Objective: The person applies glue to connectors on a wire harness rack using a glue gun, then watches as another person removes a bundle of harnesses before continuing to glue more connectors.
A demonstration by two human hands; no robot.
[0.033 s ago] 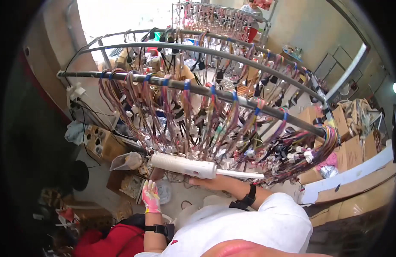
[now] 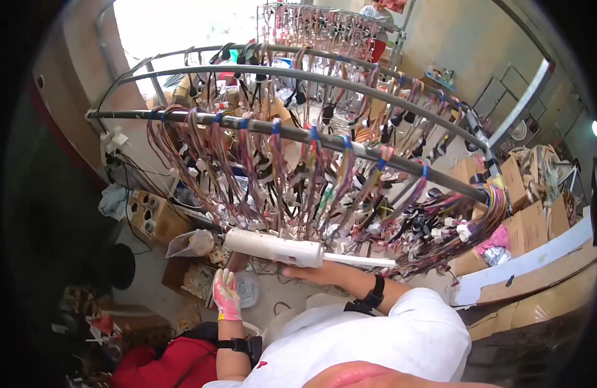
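Observation:
My right hand (image 2: 311,274) is closed under a white hot glue gun (image 2: 272,248), its fingers largely hidden by the tool's body. A long white glue stick (image 2: 360,260) juts from the gun's right end. Lower left, my left hand (image 2: 226,295) wears a pink, white and yellow glove; its fingers are stretched out and hold nothing. Just beyond the gun, bundles of multicoloured wire harnesses (image 2: 279,168) with white and black connectors hang from a curved metal rail (image 2: 259,124).
Further curved rails (image 2: 292,72) carry more harnesses behind. A person (image 2: 378,26) stands by a far rack. Cardboard boxes (image 2: 526,229) stand at right; a clear plastic scoop-like container (image 2: 190,244) and an open carton (image 2: 175,275) are at left. Red fabric (image 2: 175,362) lies below my left hand.

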